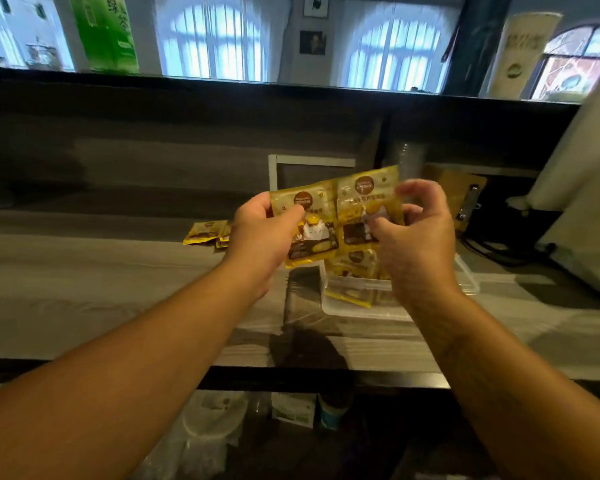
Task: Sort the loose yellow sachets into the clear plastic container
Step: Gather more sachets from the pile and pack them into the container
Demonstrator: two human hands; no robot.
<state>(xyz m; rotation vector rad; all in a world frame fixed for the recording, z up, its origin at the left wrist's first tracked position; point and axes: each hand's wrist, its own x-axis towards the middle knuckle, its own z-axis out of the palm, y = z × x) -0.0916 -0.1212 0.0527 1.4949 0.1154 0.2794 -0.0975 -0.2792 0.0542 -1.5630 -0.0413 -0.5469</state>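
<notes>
Pinching sachets [340, 216] above container [361, 296]: left hand [260, 233], right hand [416, 233]; loose sachets [208, 232] on counter [84, 271].

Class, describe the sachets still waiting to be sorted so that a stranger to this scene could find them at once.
Start at the long grey wooden counter and look just beyond the left hand. A small heap of loose yellow sachets lies flat on the counter there. Unlike the sachets in the hands or in the clear plastic container, nothing holds them.

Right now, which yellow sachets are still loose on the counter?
The small pile of yellow sachets left of the left hand; others are held or inside the clear plastic container.
</notes>
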